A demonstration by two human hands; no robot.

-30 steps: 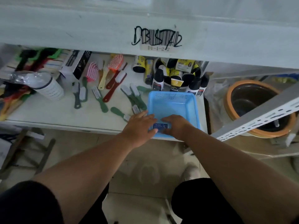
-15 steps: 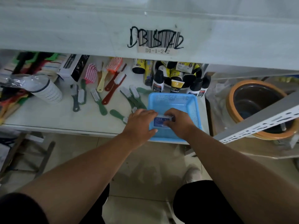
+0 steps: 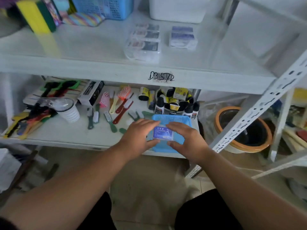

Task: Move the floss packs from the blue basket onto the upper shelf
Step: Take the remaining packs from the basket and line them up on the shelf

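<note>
- The left hand [image 3: 138, 137] and the right hand [image 3: 186, 140] together hold a small clear plastic floss pack with a blue label [image 3: 162, 133], one on each side of it.
- The fingers of the left hand curl over the pack's left end from above, with the thumb beneath its lower left corner; the fingers of the right hand wrap over the right end, thumb under the lower right corner. Both sets of fingers are clamped on the pack.
- The pack sits above the blue perforated plastic basket [image 3: 172, 119], which stands at the front right of the white lower shelf [image 3: 54, 135]; whether the pack touches the basket cannot be told.
- On the white upper shelf [image 3: 93, 45] lie a stack of clear floss packs with dark labels [image 3: 144, 42] and, just to their right, a stack of clear packs with blue-purple labels [image 3: 182, 37].
- Behind the basket stands a cluster of black-capped bottles with yellow labels [image 3: 174, 103].
- To its left, green, red and pink plastic brushes [image 3: 116, 107] lie scattered on the lower shelf, near a white ribbed cup wrapped in clear film [image 3: 69, 110].
- A second blue perforated basket [image 3: 106, 6], a white plastic bin [image 3: 177, 9] and a yellow-and-green sponge block [image 3: 37, 15] sit at the back of the upper shelf.
- An orange-rimmed dark pot [image 3: 240, 128] stands right of the shelf unit.
</note>
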